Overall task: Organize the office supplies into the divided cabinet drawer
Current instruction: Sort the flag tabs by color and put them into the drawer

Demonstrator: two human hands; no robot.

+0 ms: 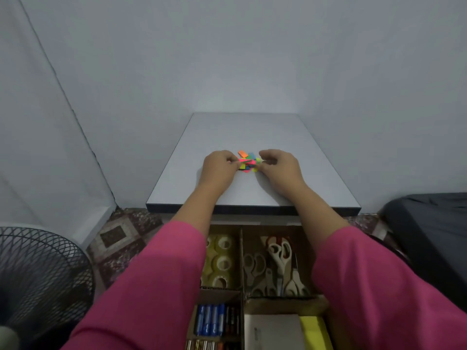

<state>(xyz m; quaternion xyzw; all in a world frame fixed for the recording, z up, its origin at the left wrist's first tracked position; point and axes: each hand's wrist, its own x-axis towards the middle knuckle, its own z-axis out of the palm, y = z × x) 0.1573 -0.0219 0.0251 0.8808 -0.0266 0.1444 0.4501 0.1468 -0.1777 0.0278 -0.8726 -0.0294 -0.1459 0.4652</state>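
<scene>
Two hands reach out over the desk [252, 132] with your arms nearly straight, pink sleeves [156, 286] pushed back to the forearms. Your left hand [218, 166] lies knuckles up, its fingers curled in and pinching the left side of a small heap of coloured sticky tabs [248, 161]. Your right hand [279, 168] mirrors it, fingers bent and thumb tucked toward the heap's right side, touching it; whether it actually pinches a tab you cannot tell. The heap sits near the middle of the desk, a little closer to the front edge than to the back. Below the front edge the divided drawer [242, 261] stands open: tape rolls [222, 258] at back left, scissors [279, 261] at back right, batteries [214, 322] at front left, and a yellow pad [314, 332] at front right.
</scene>
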